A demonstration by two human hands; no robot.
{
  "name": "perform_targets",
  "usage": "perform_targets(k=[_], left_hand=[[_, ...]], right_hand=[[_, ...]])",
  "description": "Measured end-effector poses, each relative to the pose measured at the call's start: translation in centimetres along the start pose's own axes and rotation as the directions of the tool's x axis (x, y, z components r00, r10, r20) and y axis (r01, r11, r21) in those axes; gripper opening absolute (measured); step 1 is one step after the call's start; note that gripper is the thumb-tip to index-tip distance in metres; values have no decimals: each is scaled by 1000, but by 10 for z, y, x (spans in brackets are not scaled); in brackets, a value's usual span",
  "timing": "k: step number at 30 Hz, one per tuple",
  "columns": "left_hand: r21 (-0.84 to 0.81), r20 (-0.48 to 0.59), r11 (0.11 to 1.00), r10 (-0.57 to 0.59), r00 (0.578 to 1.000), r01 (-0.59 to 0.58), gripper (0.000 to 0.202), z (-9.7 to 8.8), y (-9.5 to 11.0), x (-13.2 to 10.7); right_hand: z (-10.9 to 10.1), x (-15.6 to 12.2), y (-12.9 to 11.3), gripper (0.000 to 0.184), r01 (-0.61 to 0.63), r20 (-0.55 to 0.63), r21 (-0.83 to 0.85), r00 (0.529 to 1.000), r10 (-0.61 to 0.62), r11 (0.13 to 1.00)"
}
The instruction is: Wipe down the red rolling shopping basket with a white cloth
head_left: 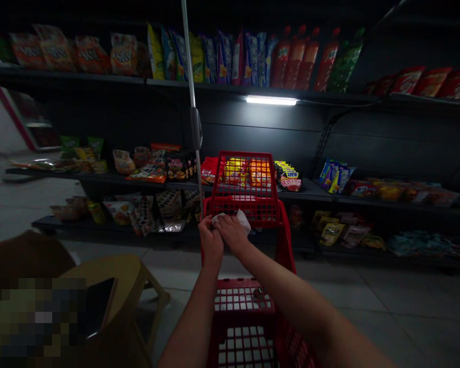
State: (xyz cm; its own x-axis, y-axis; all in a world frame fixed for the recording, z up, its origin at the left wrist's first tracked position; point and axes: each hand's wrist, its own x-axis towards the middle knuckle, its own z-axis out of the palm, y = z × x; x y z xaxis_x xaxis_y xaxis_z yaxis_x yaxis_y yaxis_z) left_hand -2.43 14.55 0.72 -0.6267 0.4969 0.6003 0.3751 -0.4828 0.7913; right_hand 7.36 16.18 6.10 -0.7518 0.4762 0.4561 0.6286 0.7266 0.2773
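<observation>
My left hand (pixel 210 239) and my right hand (pixel 233 235) meet in front of me, pinching a crumpled white tissue (pixel 230 221) between them. One corner of the tissue sticks up to the right of my right hand. Both hands are above the rear part of a red plastic shopping cart (pixel 245 191), whose grid-walled basket stands just beyond them. My forearms reach in from the bottom of the view on either side of the cart's lower grid (pixel 245 301).
Dark store shelves (pixel 306 190) of snack packets stand beyond the cart, with a strip light (pixel 271 100) glowing under the top shelf. A metal pole (pixel 191 102) rises at the cart's left. A tan stool (pixel 118 276) bearing a dark phone (pixel 95 306) stands at lower left on the tiled floor (pixel 387 301).
</observation>
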Motion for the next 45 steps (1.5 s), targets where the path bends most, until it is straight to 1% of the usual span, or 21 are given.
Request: perform_targets(k=[3,5,8,10,12,15,18,20,22,23,24,27,30,32,35,38,39,41,43,44,45], left_hand=[[1,-2,1000,6,1000,-6,36,0,-2,1],[-4,-9,1000,4,1000,-4,34,0,-2,3],[-12,-16,1000,-2,1000,2,32,-1,-1,3],[-14,-7,1000,1,1000,-1,31,-1,1,2],[-15,12,1000,12,1000,-12,32,-2,3,0],[-13,21,1000,22,1000,-22,35,-2,4,-2],[3,8,1000,19,1000,-19,35,0,4,-2],[17,6,1000,23,1000,-23,34,1,3,-1],[31,13,999,30,999,-30,34,1,3,-1],[40,18,999,33,999,-34,34,1,3,-1],[49,23,998,35,999,-37,34,1,3,0],[74,46,996,39,998,-43,35,1,2,0],[83,75,995,42,996,-48,32,2,1,0],[84,81,995,43,996,-50,31,2,1,0],[84,80,995,46,996,-53,34,0,2,-2],[80,78,995,47,996,-53,36,-1,4,-3],[79,77,996,45,996,-51,37,-1,4,-3],[80,76,996,38,996,-44,37,0,3,-3],[86,78,996,30,997,-37,36,0,2,-3],[91,80,995,27,996,-35,36,1,2,-3],[97,83,995,25,996,-33,35,1,1,-3]], right_hand=[[11,2,-7,24,-41,24,23,999,40,999],[12,8,-9,23,-82,66,39,995,80,996],[5,22,-9,19,-127,113,56,986,120,990],[-2,25,-5,17,-145,106,102,985,134,984],[-9,18,1,15,-182,95,174,981,168,968],[-15,-8,12,15,-208,59,272,978,199,940],[-15,-30,24,22,-160,-58,272,982,182,949],[-10,-34,29,27,-87,-116,215,987,114,973],[-2,-31,28,29,-5,-106,148,994,21,989],[4,-28,26,29,14,-87,115,996,-4,993],[9,-25,22,29,8,-72,84,997,-2,996],[20,-15,8,29,-96,-58,22,994,98,995],[18,-3,1,26,-174,-21,41,984,175,984],[13,3,5,20,-207,8,78,978,207,975],[3,2,19,12,-257,18,206,966,259,944],[-1,-14,34,13,-271,-83,301,948,309,914],[0,-20,38,15,-247,-127,298,947,295,922],[6,-31,40,20,-151,-171,253,965,197,956],[16,-38,37,23,-56,-162,181,983,86,982],[22,-40,32,25,-40,-156,146,986,63,988],[27,-41,28,27,-49,-155,116,986,67,992]])
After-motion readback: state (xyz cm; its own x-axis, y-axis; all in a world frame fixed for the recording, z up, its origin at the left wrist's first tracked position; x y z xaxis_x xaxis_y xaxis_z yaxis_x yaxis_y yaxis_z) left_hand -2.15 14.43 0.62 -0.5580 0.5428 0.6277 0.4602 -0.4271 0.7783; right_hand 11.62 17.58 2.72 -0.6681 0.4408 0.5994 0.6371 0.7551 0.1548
